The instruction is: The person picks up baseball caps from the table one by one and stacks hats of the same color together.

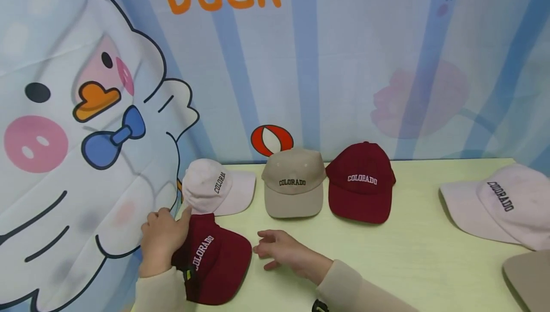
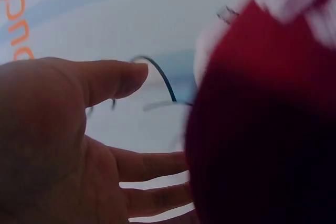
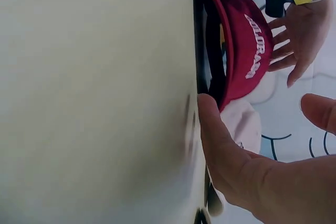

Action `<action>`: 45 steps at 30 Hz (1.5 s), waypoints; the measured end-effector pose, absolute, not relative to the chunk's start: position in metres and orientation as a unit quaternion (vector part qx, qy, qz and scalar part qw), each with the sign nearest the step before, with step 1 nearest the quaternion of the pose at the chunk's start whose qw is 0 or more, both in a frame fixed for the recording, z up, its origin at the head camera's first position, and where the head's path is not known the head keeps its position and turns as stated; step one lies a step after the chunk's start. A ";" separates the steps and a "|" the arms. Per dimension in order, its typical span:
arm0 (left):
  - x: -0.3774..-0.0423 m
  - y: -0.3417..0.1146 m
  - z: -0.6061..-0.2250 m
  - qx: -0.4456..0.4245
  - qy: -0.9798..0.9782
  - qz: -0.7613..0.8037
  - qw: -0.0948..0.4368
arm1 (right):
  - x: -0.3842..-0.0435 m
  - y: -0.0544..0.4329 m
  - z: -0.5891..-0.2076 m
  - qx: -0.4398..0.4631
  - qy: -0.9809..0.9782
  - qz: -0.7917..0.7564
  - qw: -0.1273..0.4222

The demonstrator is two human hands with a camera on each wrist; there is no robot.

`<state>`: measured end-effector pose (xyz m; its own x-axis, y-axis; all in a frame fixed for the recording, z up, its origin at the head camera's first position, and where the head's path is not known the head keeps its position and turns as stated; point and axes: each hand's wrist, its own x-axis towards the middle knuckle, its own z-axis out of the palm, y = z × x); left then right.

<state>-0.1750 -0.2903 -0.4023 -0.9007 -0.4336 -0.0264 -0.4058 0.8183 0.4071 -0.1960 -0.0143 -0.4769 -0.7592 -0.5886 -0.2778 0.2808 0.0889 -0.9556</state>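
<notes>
At the table's left end lies a dark red baseball cap [image 1: 225, 264] lettered COLORADO, its brim toward the right. My left hand [image 1: 164, 235] is at the crown's left side; the left wrist view shows its thumb and fingers extended, fingertips right at the dark red fabric [image 2: 247, 129]. Just off the brim's edge, my right hand [image 1: 288, 253] reaches in low over the table with fingers spread and nothing in them. From the right wrist view, the cap's open underside faces this hand [image 3: 247, 177]. A white cap [image 1: 204, 188] sits just behind the red one.
Along the back edge stand a beige cap [image 1: 293, 183] and another dark red cap [image 1: 362, 185]. Farther right are a white cap [image 1: 507, 204] and a beige brim [image 1: 530, 278], cut off by the frame. A printed duck backdrop [image 1: 343, 63] borders the pale yellow table [image 1: 421, 264].
</notes>
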 end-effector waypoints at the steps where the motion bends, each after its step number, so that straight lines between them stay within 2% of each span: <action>1: -0.175 -0.295 -0.403 0.219 -0.954 -0.205 0.020 | -0.194 -0.016 -0.478 -0.117 0.659 -0.665 0.331; 12: -0.176 -0.324 -0.412 0.171 -0.965 -0.188 -0.061 | -0.186 -0.024 -0.484 -0.128 0.617 -0.682 0.371; 17: -0.176 -0.323 -0.410 0.172 -0.965 -0.186 -0.065 | -0.186 -0.024 -0.486 -0.122 0.610 -0.686 0.377; 29: -0.176 -0.302 -0.392 0.162 -0.962 -0.219 0.032 | -0.184 -0.016 -0.483 -0.124 0.601 -0.701 0.363; 38: -0.183 -0.275 -0.383 0.122 -0.948 -0.263 0.130 | -0.186 -0.008 -0.484 -0.141 0.602 -0.693 0.370; 45: -0.189 -0.250 -0.378 0.088 -0.936 -0.306 0.150 | -0.188 0.008 -0.483 -0.149 0.626 -0.672 0.366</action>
<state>-0.1894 -0.2505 -0.3778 -0.9395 -0.2573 0.2263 -0.0737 0.7967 0.5999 -0.1879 0.0084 -0.4827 -0.6880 -0.6785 -0.2575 0.3045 0.0521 -0.9511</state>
